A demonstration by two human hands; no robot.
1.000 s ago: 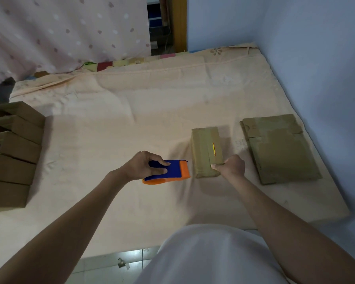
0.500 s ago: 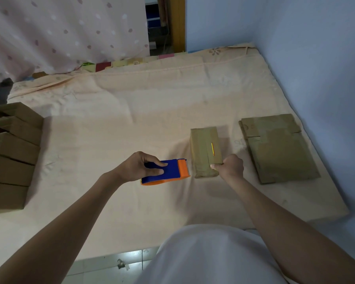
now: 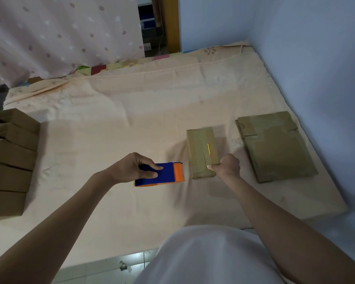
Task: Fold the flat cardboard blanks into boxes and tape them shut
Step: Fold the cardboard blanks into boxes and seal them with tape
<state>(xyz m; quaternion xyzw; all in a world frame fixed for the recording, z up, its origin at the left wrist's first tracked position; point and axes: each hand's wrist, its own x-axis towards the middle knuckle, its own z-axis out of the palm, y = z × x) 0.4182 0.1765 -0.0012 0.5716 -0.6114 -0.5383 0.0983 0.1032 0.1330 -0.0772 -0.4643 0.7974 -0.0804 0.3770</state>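
Folded box [image 3: 201, 152] is pinched at its near right corner by the right hand [image 3: 228, 166], thumb on top, fingers curled round the edge; box lies on the sheet-covered mattress [image 3: 131, 119], long axis running away from that grip; a yellow-red mark is seen just beyond the thumb. Blue and orange tape dispenser [image 3: 159, 174] is gripped from above by the left hand [image 3: 131, 168], fingers wrapped over the blue body, orange nose pointing at the box, just beside it, contact not clear. Step judged: taping the seam; box should be kept pinned at the held corner, tape started at the near end and drawn away along the seam, pressed flat. Flat blanks [image 3: 275, 146] lie just outboard of the right hand; finished boxes [image 3: 10, 160] are stacked well outboard of the left hand.
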